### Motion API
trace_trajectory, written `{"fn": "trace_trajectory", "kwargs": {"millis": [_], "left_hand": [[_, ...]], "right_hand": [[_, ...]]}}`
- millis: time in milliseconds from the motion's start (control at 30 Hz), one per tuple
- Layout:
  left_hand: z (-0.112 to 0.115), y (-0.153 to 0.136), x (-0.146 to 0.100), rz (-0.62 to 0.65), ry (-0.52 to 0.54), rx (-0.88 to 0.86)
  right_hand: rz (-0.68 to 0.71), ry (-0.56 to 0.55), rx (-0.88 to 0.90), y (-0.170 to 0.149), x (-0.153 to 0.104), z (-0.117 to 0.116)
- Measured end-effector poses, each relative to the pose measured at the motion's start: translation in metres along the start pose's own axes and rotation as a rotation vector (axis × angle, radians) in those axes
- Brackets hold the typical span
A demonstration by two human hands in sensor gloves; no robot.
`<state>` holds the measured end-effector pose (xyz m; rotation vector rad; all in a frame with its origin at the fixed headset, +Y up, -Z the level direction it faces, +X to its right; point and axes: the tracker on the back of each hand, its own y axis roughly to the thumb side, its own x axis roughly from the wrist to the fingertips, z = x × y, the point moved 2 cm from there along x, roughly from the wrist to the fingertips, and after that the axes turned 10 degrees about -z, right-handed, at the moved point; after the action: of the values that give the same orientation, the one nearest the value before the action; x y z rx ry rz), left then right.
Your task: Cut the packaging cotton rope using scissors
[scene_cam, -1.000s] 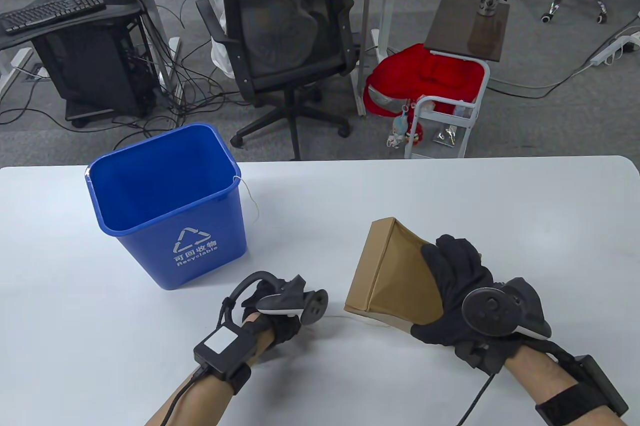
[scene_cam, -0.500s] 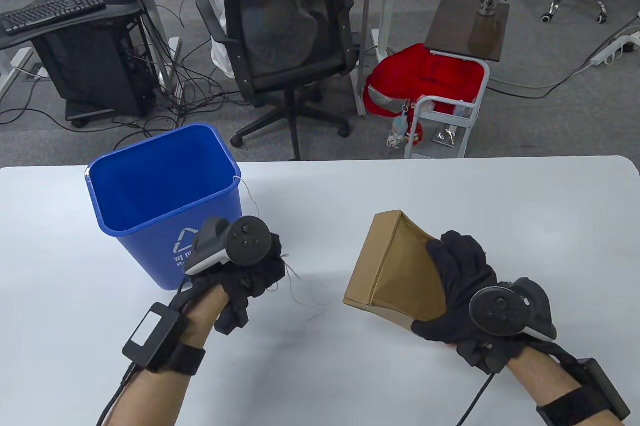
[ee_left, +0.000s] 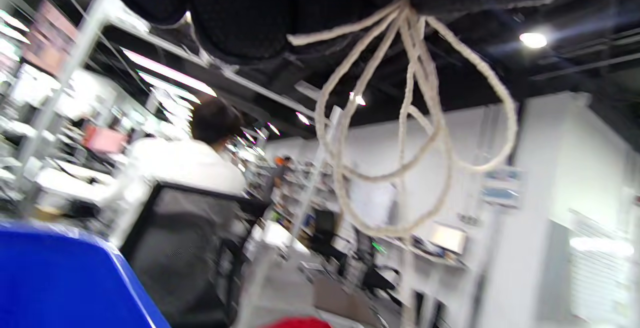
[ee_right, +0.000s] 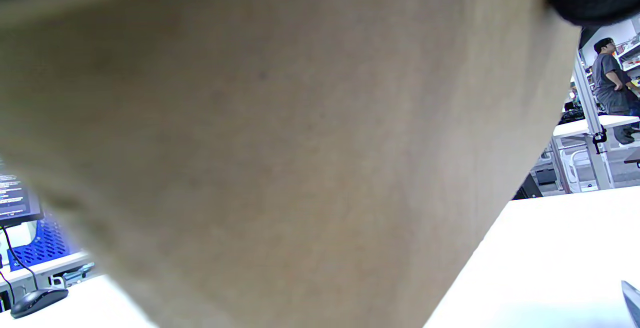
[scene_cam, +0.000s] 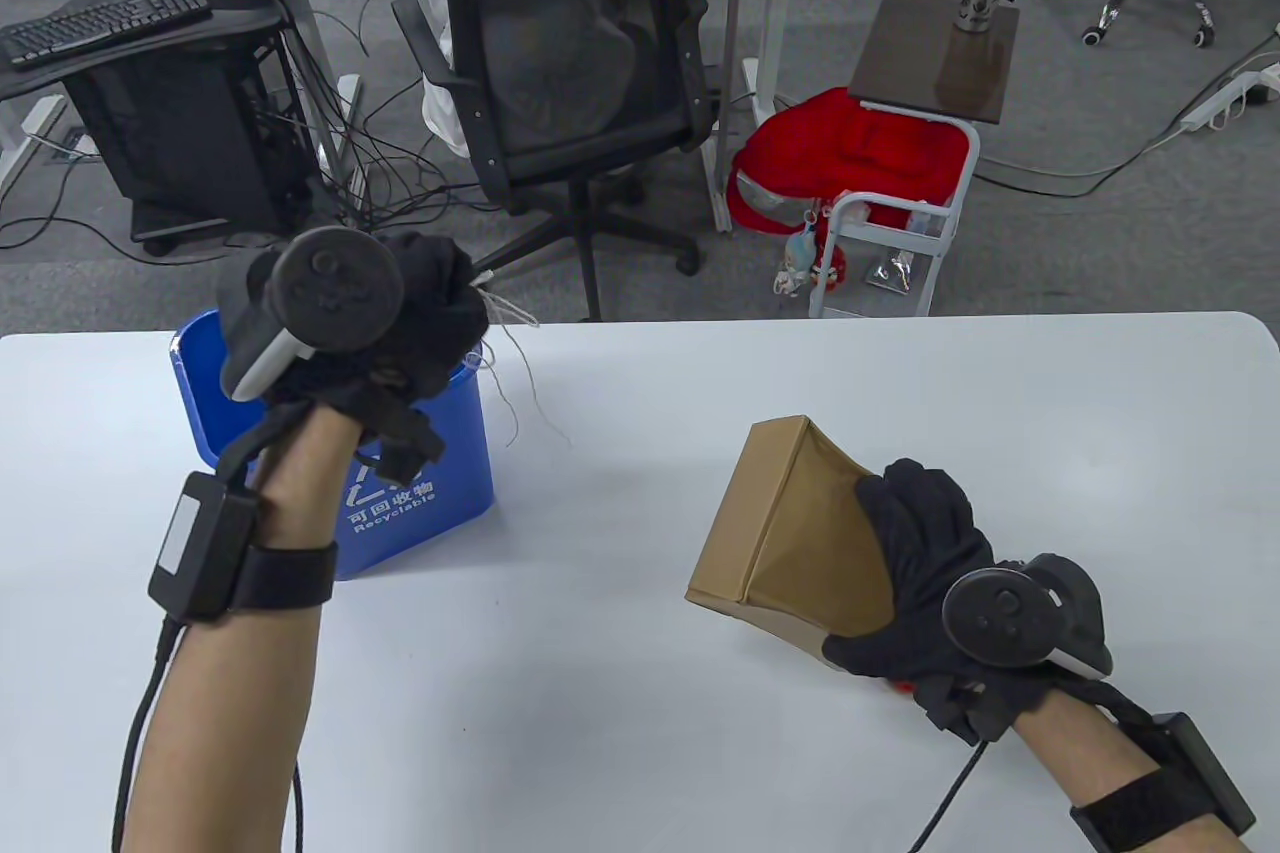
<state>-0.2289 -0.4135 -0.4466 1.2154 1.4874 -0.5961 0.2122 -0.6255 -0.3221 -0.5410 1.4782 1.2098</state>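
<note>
My left hand (scene_cam: 400, 333) is raised above the blue recycling bin (scene_cam: 450, 473) and grips a bunch of white cotton rope (scene_cam: 515, 343); loose strands hang from the fist past the bin's right rim. In the left wrist view the rope (ee_left: 405, 133) dangles in loops from my gloved fingers (ee_left: 240, 13). My right hand (scene_cam: 920, 573) holds a brown cardboard box (scene_cam: 780, 523), tilted, its near end lifted off the white table (scene_cam: 640, 693). The box (ee_right: 280, 143) fills the right wrist view. No scissors are in view.
The bin stands at the table's left rear. Behind the table are a black office chair (scene_cam: 570, 73), a white trolley with red fabric (scene_cam: 870, 163) and a desk with a keyboard (scene_cam: 100, 23).
My left hand has risen from the table beside the box, carrying the rope up and left to above the bin. My right hand and the box have barely moved.
</note>
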Motion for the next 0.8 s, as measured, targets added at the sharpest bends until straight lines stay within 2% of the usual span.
{"fn": "trace_trajectory", "kwargs": {"millis": [133, 233, 367, 400, 500, 633, 800], "left_hand": [[-0.022, -0.035, 0.023, -0.136, 0.106, 0.083], [-0.032, -0.059, 0.035, -0.23, 0.134, 0.169], [-0.028, -0.085, 0.041, -0.33, 0.127, 0.375], [-0.024, -0.091, 0.042, -0.347, 0.116, 0.435], [0.001, -0.105, 0.041, -0.396, -0.025, 0.533], [0.019, -0.103, 0.042, -0.392, -0.081, 0.559], [0.033, -0.099, 0.043, -0.439, -0.207, 0.602]], "right_hand": [[-0.002, 0.006, 0.011, -0.002, 0.002, -0.003], [-0.004, 0.008, 0.017, -0.004, 0.002, -0.005], [-0.02, 0.025, 0.031, -0.01, -0.001, -0.009], [-0.017, 0.014, 0.033, -0.011, -0.002, -0.01], [-0.022, 0.02, 0.041, -0.014, -0.002, -0.012], [-0.016, 0.022, 0.044, -0.013, -0.003, -0.011], [-0.014, 0.014, 0.062, -0.014, -0.004, -0.013]]}}
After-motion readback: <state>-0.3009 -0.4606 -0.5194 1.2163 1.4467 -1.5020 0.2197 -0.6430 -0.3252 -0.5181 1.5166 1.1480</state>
